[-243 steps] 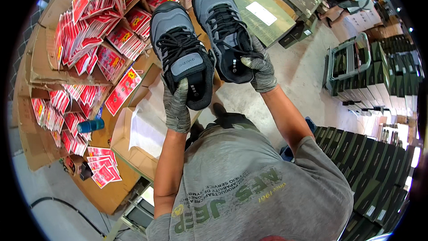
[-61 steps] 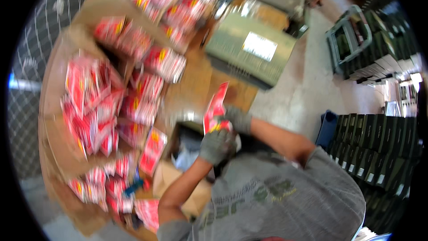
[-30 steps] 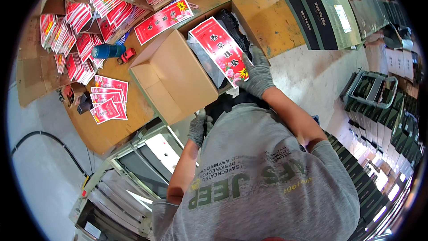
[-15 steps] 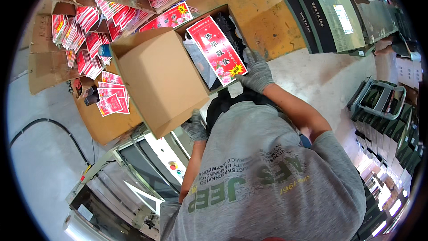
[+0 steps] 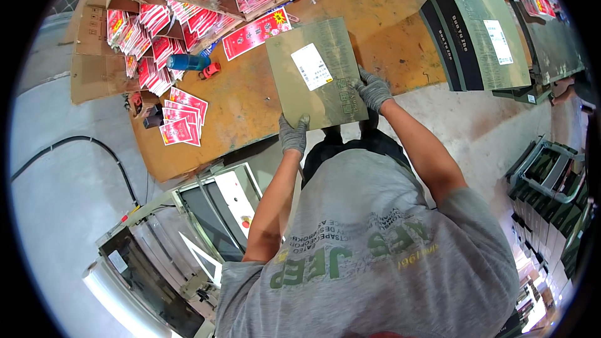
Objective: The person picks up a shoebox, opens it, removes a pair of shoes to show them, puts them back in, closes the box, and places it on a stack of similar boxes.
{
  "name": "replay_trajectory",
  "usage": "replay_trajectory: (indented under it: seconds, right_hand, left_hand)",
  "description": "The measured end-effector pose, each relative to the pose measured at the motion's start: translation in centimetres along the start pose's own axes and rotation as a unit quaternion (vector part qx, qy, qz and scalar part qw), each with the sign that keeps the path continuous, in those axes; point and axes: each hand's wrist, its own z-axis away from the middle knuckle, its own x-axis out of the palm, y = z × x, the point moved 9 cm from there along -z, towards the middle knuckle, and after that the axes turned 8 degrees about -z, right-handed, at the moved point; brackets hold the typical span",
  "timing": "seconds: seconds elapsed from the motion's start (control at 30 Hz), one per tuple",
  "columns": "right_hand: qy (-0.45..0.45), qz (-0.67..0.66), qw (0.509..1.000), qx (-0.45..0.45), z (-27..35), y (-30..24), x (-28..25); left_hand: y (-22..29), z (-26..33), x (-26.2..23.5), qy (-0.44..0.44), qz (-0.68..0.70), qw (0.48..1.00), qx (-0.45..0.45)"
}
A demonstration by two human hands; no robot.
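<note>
A closed olive-green shoebox (image 5: 335, 56) with a white label on its lid sits at the front edge of the table. My left hand (image 5: 293, 134), in a grey knitted glove, grips its near left corner, thumb on top and fingers mostly hidden below. At the near right side, my right hand (image 5: 374, 91), gloved alike, is closed round the edge. The lid hides the contents. Just beyond the box, a red printed packet (image 5: 255, 34) lies flat.
Cardboard cartons (image 5: 100, 56) full of red packets stand at the far left, near a blue cylinder (image 5: 188, 62) and red tape dispenser (image 5: 210, 71). Fanned packets (image 5: 183, 117) lie on the wooden table (image 5: 231, 103). Stacked shoeboxes (image 5: 476, 37) stand right; a machine (image 5: 206, 213) is below left.
The lid has swung over from the left and now covers the packet and dark contents of the box. My left hand has moved up to the box's near left corner.
</note>
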Motion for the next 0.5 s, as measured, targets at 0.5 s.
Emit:
replay_trajectory:
  seconds: [0.5]
  right_hand:
    - [-0.126,0.141,0.981,0.029,2.8,-11.3,-4.7]
  left_hand:
    - [14.9,-1.2,2.1,-0.14,0.012,0.968,0.208]
